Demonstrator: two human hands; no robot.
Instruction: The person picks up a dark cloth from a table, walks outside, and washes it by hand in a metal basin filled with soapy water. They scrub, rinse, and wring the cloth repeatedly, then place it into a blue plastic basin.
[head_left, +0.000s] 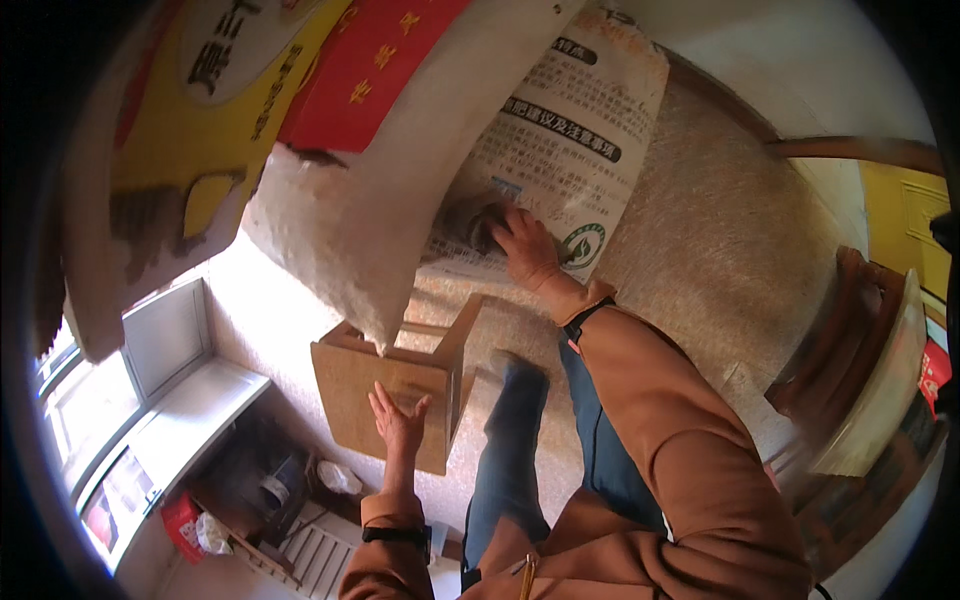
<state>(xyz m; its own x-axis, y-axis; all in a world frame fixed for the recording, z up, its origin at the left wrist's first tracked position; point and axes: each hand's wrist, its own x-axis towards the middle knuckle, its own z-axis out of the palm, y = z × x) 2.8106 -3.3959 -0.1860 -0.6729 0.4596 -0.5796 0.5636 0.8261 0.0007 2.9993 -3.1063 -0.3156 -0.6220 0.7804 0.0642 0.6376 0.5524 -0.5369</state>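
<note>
My right hand (528, 247) curls its fingers on a dark, cloth-like bundle (474, 223), which is blurred. The bundle lies against a pale printed sack or sheet (577, 176) that bears writing and a green round emblem. My left hand (397, 420) has its fingers spread over the flat top of a wooden stool (349, 397) and holds nothing. Whether the left palm touches the wood, I cannot tell. A large whitish sack (330, 232) hangs or leans above the stool, its lower corner reaching the stool's edge.
Yellow and red printed packaging (337, 82) juts in from the upper left. A window (97, 420) with a sill is at the left, above a low wooden rack (319, 551). Dark wooden furniture (832, 337) stands at the right. My legs (517, 435) are on the speckled floor (697, 225).
</note>
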